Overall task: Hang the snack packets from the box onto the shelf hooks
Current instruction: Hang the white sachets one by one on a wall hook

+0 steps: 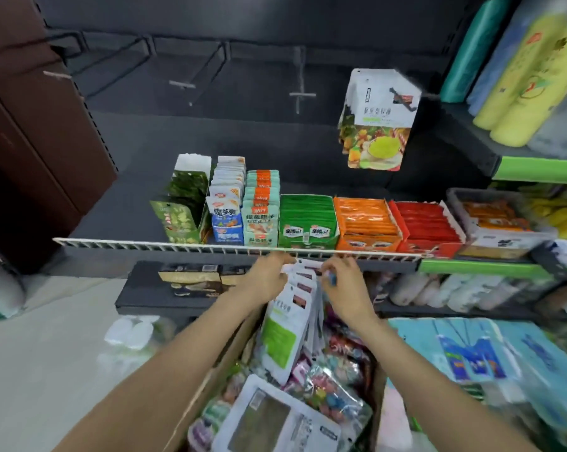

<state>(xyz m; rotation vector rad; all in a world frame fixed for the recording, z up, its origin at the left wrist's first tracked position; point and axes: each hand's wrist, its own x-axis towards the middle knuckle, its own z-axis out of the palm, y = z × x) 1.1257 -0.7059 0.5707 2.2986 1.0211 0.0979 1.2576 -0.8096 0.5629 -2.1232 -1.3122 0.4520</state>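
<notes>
A cardboard box (223,360) full of mixed snack packets stands in front of me, low in the view. Both hands hold up a fanned stack of white-and-green snack packets (287,324) just above the box. My left hand (269,275) grips the stack's top edge from the left. My right hand (344,282) pinches the top of the packets from the right. On the dark back panel above, several hooks (300,93) stick out bare. One hook at the upper right carries hung packets (378,119) of the same kind.
A shelf with a white wire rail (177,246) holds display cartons of snacks (308,220) right behind my hands. Rolled items (530,66) lie on the green-edged shelf at right. A brown cabinet (24,125) stands at left. Blue packs (471,353) sit beside the box.
</notes>
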